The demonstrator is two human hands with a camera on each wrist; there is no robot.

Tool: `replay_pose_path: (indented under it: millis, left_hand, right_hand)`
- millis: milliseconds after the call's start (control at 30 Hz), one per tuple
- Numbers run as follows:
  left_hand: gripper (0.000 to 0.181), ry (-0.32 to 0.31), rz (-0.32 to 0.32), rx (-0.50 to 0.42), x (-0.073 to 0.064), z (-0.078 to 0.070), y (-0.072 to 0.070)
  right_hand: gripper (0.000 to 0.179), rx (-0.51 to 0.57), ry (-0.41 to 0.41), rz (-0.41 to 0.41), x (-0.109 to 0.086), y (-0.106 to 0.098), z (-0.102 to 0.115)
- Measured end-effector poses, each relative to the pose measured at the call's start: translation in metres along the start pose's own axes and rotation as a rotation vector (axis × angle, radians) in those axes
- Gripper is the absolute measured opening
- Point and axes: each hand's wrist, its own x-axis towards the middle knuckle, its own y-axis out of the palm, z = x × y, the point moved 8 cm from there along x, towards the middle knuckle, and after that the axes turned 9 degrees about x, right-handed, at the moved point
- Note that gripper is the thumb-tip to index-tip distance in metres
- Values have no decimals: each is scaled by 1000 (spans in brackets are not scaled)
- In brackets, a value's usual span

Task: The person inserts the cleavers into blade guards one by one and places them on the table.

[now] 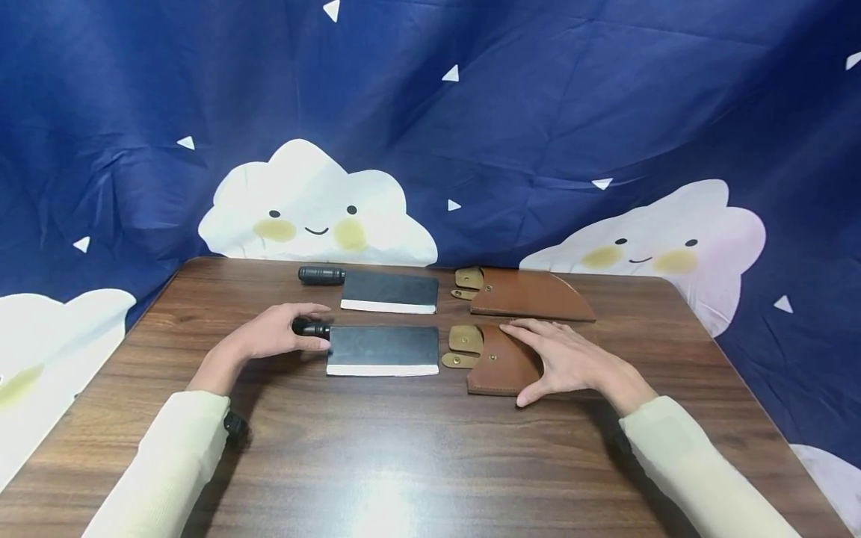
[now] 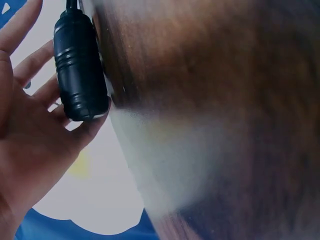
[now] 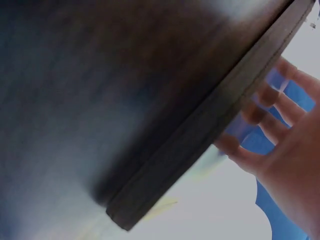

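My left hand (image 1: 276, 331) is at the black handle (image 2: 80, 67) of the nearer cleaver (image 1: 383, 347), thumb on the near side and fingers loosely spread on the far side. The cleaver lies flat, its pale edge toward me. Over the nearer brown leather sheath (image 1: 496, 366), my right hand (image 1: 572, 364) spreads its fingers and thumb across the right part, hiding that end. In the right wrist view the sheath (image 3: 210, 117) appears edge-on, with the fingertips along its far side. Two tan snap straps (image 1: 464, 338) stick out at the sheath's left end.
Behind lie a second cleaver (image 1: 390, 290) with a black handle and a second brown sheath (image 1: 531, 293) with a slanted right end. Everything rests on a brown wooden table (image 1: 323, 463). A blue cloth (image 1: 504, 134) with white clouds hangs behind the table.
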Motion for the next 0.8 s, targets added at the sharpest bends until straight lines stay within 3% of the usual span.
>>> replay_pose_path:
  millis: [200, 467, 800]
  left_hand:
    - [63, 1, 21, -3, 1, 3, 1]
    - [51, -8, 3, 19, 3, 3, 0]
    - [38, 26, -23, 52, 6, 2, 0]
  right_hand:
    - [129, -8, 8, 21, 0, 1, 0]
    - [120, -10, 11, 24, 1, 2, 0]
    - [112, 97, -15, -49, -2, -11, -3]
